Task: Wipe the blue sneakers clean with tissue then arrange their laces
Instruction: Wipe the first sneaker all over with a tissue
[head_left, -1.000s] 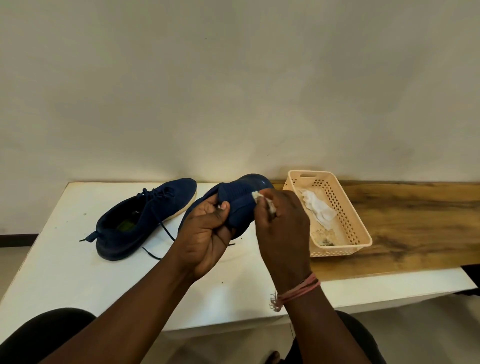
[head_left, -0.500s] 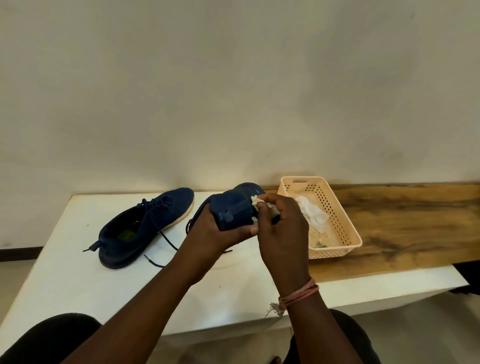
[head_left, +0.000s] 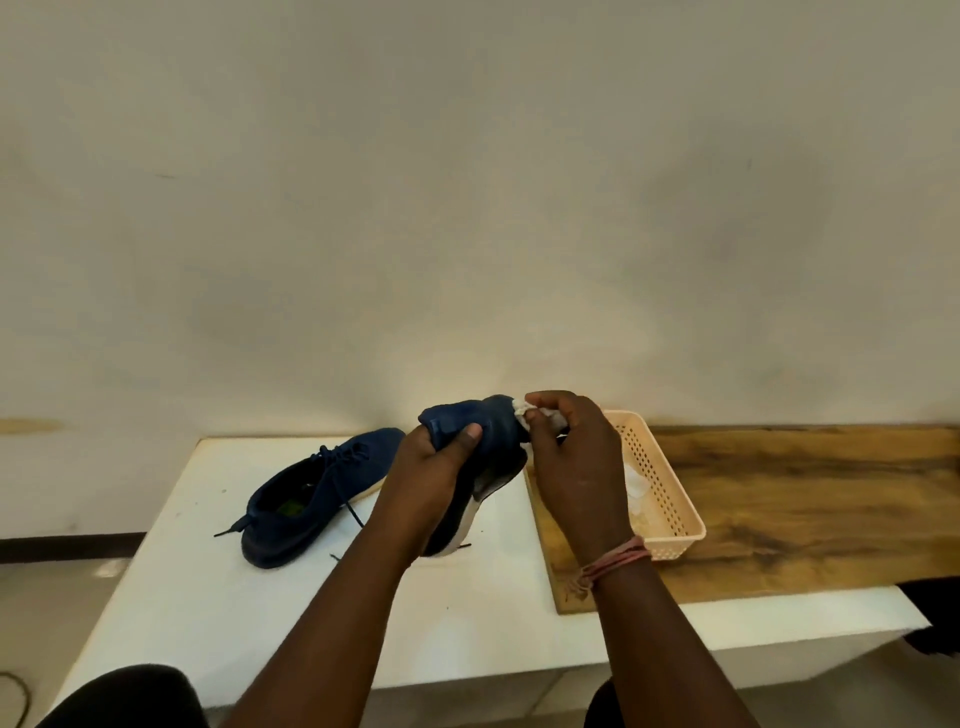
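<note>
My left hand (head_left: 434, 467) grips a blue sneaker (head_left: 485, 434) by its heel end and holds it up above the white table (head_left: 208, 597), its pale sole facing down and right. My right hand (head_left: 571, 462) pinches a white tissue (head_left: 522, 415) against the top of that sneaker. The other blue sneaker (head_left: 317, 493) lies on the table to the left, its opening facing me and its dark laces trailing loose over the tabletop.
A peach plastic basket (head_left: 670, 499) holding crumpled white tissue sits on a wooden board (head_left: 805, 493) at the right. A plain wall rises right behind the table. My knees show below the table's front edge.
The held sneaker has been turned and tilted, so its pale sole now shows. My right hand with the tissue has moved up to the sneaker's top end. The view has dropped in the frame.
</note>
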